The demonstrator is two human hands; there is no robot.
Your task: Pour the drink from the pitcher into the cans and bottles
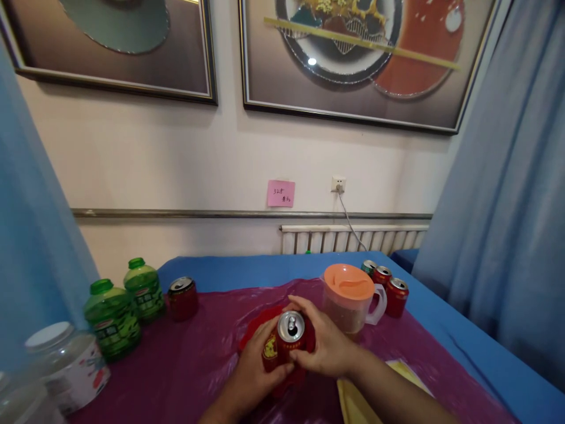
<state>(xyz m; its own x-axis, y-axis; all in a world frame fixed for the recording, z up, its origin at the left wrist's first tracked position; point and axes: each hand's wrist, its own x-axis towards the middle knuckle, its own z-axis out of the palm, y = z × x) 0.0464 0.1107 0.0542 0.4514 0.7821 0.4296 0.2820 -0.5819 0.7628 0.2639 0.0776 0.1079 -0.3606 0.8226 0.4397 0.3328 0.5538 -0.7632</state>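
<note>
Sitting between left grip (258,366) and right grip (330,343), a red can (291,327)

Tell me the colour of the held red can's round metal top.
The round metal top is silver, clearest in the head view.

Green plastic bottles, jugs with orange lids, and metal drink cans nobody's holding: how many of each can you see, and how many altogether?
Green plastic bottles: 2
See-through plastic jug with orange lid: 1
Unheld metal drink cans: 4
Total: 7
</note>
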